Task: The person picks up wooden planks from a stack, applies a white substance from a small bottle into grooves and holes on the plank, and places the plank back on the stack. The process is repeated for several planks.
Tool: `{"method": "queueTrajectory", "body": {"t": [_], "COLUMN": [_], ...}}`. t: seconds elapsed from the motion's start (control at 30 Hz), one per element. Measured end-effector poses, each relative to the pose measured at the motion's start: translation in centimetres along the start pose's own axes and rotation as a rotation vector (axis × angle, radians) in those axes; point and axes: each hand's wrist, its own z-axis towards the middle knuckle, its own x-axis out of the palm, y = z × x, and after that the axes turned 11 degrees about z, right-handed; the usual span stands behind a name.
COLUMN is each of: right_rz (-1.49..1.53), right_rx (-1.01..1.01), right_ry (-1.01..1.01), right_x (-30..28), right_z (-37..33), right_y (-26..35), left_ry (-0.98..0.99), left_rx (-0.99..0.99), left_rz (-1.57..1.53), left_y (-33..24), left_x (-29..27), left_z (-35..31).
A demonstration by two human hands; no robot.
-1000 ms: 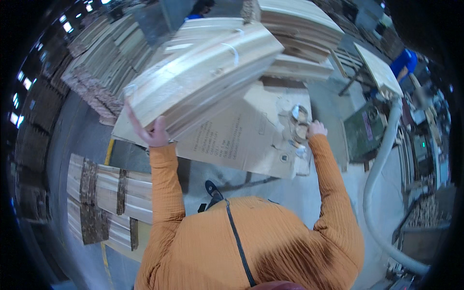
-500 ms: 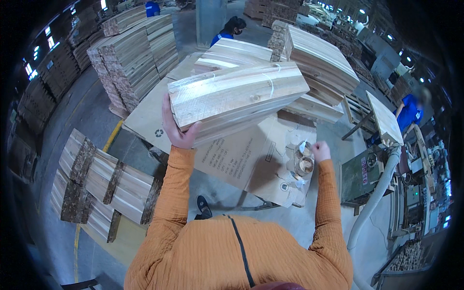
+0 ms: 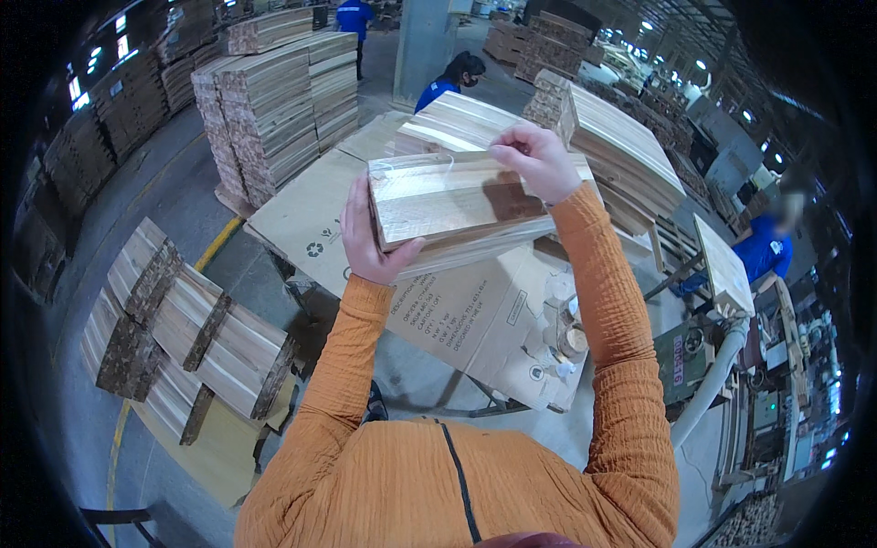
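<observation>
Tilted above the cardboard-covered table is a stack of pale wooden boards (image 3: 438,203). My left hand (image 3: 370,245) grips its left end, thumb on the near side and fingers along the end. Over the right part of the top face, my right hand (image 3: 539,164) is closed with its fingertips pinched together; whatever they hold, if anything, is too small to make out. A thin pale strand loops on the top board near the far edge. Small round containers (image 3: 572,340) stand on the cardboard (image 3: 475,301), partly hidden by my right forearm.
More board stacks (image 3: 457,119) lie at the table's far side, with a taller pile (image 3: 630,137) to the right. Tall stacks (image 3: 283,105) stand at the far left, and boards (image 3: 196,320) lie at the near left. People in blue (image 3: 767,247) are nearby. A pale hose (image 3: 713,384) runs at the right.
My right hand has moved from beside the round containers up and left to the top of the board stack. My left hand still grips the stack's left end. The whole view has shifted slightly.
</observation>
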Motion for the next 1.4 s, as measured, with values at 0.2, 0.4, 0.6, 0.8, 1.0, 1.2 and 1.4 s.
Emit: {"method": "queueTrajectory", "body": {"t": [0.2, 0.4, 0.6, 0.8, 1.0, 1.2, 1.4], "right_rz": [-0.037, -0.405, -0.630, -0.844, -0.852, -0.888, -0.900], "right_rx": [-0.101, -0.433, -0.611, -0.566, -0.527, -0.520, -0.538], "right_ry": [0.121, 0.055, -0.032, 0.009, -0.035, -0.023, -0.006], "right_x": [4.0, 5.8, 5.5, 5.7, 5.9, 5.7, 6.0], "right_z": [2.4, 1.9, -0.2, -0.9, -1.0, -0.9, -1.0], "right_y": [0.8, 1.1, 0.2, 1.0, 0.9, 0.6, 1.3], "left_ry": [-0.003, -0.020, -0.016, -0.039, -0.028, -0.019, -0.026], "left_rx": [0.022, 0.031, 0.015, 0.012, 0.011, -0.030, -0.013], "left_rz": [0.050, 0.078, 0.035, -0.032, 0.040, 0.004, 0.003], "left_y": [-0.4, -0.2, 0.0, 0.1, 0.0, 0.1, 0.1], "left_x": [-0.5, -0.6, -0.3, -0.1, -0.3, -0.2, -0.3], "left_z": [0.3, 0.1, 0.6, 0.5, 0.6, 0.5, 0.8]}}
